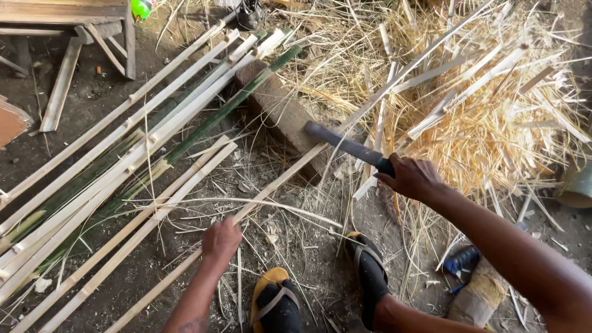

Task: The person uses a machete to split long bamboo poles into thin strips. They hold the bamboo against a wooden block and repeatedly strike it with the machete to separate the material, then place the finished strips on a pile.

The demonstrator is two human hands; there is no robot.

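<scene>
Two hands closed, left hand [221, 239] gripping bamboo strip [271, 185], right hand [412, 177] gripping machete [345, 145]

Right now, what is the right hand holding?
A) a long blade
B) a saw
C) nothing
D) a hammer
A: the right hand grips the handle of a long flat blade whose edge lies across the bamboo strip that the left hand steadies.
</scene>
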